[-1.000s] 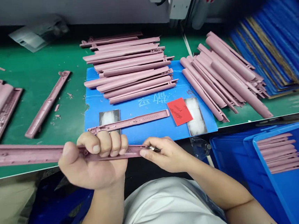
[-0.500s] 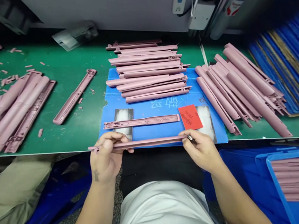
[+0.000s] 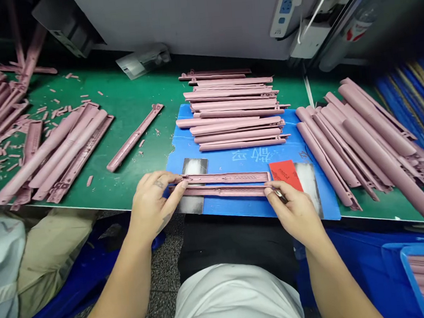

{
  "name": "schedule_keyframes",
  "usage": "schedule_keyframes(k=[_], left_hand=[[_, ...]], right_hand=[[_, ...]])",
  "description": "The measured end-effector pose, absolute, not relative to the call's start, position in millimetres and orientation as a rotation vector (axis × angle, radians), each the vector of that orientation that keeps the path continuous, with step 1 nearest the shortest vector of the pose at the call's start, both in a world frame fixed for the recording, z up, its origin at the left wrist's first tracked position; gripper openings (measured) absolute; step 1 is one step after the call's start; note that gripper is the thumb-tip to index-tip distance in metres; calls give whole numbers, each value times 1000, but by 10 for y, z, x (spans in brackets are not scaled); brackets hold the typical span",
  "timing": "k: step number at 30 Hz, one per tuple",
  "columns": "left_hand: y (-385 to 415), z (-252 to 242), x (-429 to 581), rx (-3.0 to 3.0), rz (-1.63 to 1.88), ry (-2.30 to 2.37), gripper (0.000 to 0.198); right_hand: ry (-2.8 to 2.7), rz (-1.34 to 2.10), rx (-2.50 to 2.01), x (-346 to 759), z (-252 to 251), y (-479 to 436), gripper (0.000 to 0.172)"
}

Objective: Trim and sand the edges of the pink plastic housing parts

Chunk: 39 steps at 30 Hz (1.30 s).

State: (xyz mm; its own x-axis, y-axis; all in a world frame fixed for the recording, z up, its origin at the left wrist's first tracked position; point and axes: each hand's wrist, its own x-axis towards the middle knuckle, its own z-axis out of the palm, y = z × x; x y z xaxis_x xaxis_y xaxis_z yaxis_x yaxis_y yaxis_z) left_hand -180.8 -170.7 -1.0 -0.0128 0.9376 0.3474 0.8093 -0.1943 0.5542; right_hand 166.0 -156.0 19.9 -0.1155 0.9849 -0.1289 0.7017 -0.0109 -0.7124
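Left of the blue board (image 3: 238, 208) we've got a bunch of pink strips (image 3: 71, 152), then one lone strip (image 3: 135, 137). Our left hand (image 3: 155, 198) is at the board's left edge, thumb and fingers curled by the ends of the far strip (image 3: 228, 178) and near strip (image 3: 229, 191), both over the board; can't tell which they're pinching. Over the board's right half, our right hand (image 3: 293, 209) pinches the near strip's other end, dark tool (image 3: 281, 198) in there too. Red card (image 3: 286, 172)'s on the board just beyond.

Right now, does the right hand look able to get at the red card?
Probably yes: the red card lies by the right hand, mostly uncovered, though that hand holds a pink strip.
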Motion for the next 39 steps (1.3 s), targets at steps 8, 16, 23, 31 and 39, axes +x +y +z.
schedule_keyframes(k=[8, 16, 23, 31, 39], left_hand=[[-1332, 6, -1528, 2630, 352, 1491, 52], [-1099, 134, -1413, 2666, 280, 1332, 63], [-250, 180, -1419, 2790, 306, 1492, 84], [271, 70, -1353, 2791, 199, 1466, 96], [-632, 314, -1185, 2807, 101, 1228, 56]], right_hand=[[-1937, 733, -1783, 1803, 254, -1466, 35], [-2554, 76, -1940, 1714, 604, -602, 37], [-2791, -164, -1847, 1644, 464, -96, 38], [-2860, -270, -1752, 1796, 419, 4, 36], [-2851, -270, -1740, 1863, 354, -59, 36]])
